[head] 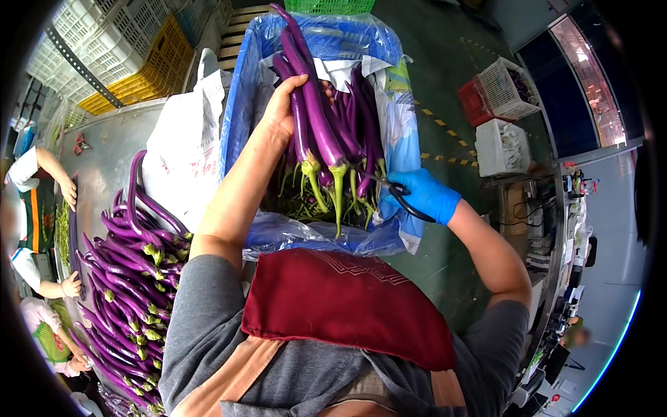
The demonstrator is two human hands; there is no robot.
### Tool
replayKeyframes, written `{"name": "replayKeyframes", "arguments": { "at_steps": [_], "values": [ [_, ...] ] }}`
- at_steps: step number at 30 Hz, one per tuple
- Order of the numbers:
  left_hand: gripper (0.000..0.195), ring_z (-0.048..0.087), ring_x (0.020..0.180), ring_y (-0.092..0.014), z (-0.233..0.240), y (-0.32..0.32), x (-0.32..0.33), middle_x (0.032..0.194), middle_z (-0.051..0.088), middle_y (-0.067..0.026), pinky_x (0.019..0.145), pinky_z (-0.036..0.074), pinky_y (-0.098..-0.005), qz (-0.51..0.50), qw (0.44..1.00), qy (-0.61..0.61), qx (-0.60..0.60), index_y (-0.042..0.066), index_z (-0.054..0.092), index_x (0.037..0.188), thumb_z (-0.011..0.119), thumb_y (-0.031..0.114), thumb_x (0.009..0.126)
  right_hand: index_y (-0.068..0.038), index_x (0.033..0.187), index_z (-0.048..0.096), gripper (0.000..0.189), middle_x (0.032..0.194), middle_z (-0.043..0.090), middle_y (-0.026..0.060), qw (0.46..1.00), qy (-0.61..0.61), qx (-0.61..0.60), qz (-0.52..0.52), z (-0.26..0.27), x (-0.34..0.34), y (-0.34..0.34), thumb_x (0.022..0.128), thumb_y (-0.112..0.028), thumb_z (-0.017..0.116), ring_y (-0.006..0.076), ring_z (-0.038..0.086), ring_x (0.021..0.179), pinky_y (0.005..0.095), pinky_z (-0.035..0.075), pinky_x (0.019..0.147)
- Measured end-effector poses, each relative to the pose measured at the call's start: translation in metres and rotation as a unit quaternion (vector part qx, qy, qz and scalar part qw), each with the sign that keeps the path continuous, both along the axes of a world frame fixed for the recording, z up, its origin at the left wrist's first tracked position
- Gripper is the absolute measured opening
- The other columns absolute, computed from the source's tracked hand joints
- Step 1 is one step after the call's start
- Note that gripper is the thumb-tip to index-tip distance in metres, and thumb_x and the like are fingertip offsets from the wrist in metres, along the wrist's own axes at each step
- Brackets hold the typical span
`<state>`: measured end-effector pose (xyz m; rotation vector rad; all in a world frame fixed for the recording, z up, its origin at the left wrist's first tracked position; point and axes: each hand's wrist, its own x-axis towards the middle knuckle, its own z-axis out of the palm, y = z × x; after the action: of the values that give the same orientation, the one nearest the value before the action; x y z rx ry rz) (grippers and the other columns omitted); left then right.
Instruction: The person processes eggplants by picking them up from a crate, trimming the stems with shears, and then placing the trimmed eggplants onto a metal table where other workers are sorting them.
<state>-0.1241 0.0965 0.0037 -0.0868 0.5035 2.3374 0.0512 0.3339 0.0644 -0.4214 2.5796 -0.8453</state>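
Bare, my left hand (284,107) grips several long purple eggplants (317,114) over a blue crate (233,120), with their green stems toward me. My right hand (430,194), in a blue glove, holds black-handled scissors (400,195). The scissor blades point left, near the stem ends of the eggplants; whether they touch a stem cannot be made out. More eggplants (369,117) lie in the crate, which is lined with clear film and white paper. Loose green stem pieces (289,208) lie at the crate's near end.
A metal table (112,133) at left carries a large eggplant pile (127,271), a white sack (180,151) and red-handled scissors (79,144). Two people work beyond it. Stacked crates (99,47) stand far left. A white foam box (490,148) and a crate (508,86) sit right.
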Motion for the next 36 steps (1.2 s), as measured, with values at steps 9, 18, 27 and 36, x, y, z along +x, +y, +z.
{"name": "replayKeyframes", "arguments": {
  "at_steps": [9, 18, 27, 36],
  "values": [
    [0.037, 0.059, 0.079, -0.031, -0.002, -0.006, -0.015, 0.089, 0.059, -0.0181, 0.076, 0.049, -0.0426, 0.077, 0.99, 0.053, -0.108, -0.007, 0.051, 0.097, 0.059, 0.022, 0.075, -0.002, 0.098, 0.056, 0.027, 0.076, 0.057, 0.0182, 0.998, 0.032, -0.051, 0.011, -0.008, 0.01, 0.03, 0.077, -0.018, 0.063, 0.029, 0.058, 0.068, 0.0315, 0.045, 0.061],
    [0.023, 0.059, 0.072, -0.028, 0.007, 0.013, -0.006, 0.08, 0.058, -0.016, 0.067, 0.051, -0.041, 0.103, 0.988, 0.043, -0.104, -0.003, 0.049, 0.09, 0.056, 0.014, 0.076, -0.003, 0.098, 0.056, 0.024, 0.076, 0.057, 0.0194, 0.997, 0.024, 0.001, 0.07, 0.001, -0.01, 0.003, 0.077, -0.016, 0.059, 0.0324, 0.057, 0.066, 0.0352, 0.045, 0.06],
    [0.036, 0.055, 0.067, -0.019, 0.012, 0.011, -0.005, 0.079, 0.053, -0.0085, 0.06, 0.048, -0.0312, 0.256, 0.9, 0.201, -0.29, 0.001, 0.044, 0.097, 0.063, 0.005, 0.067, -0.007, 0.091, 0.057, 0.016, 0.076, 0.058, 0.019, 0.996, 0.02, 0.083, 0.034, 0.001, -0.005, 0.029, 0.078, -0.016, 0.055, 0.0365, 0.057, 0.07, 0.0391, 0.045, 0.06],
    [0.039, 0.054, 0.068, -0.016, 0.032, 0.049, 0.017, 0.08, 0.053, -0.0067, 0.065, 0.046, -0.0281, 0.256, 0.862, 0.289, -0.329, 0.0, 0.045, 0.098, 0.065, 0.008, 0.065, -0.008, 0.094, 0.057, 0.027, 0.079, 0.06, 0.0183, 0.958, 0.02, 0.244, 0.149, 0.02, -0.04, -0.027, 0.078, -0.028, 0.053, 0.0349, 0.059, 0.075, 0.0436, 0.047, 0.066]
  ]
}}
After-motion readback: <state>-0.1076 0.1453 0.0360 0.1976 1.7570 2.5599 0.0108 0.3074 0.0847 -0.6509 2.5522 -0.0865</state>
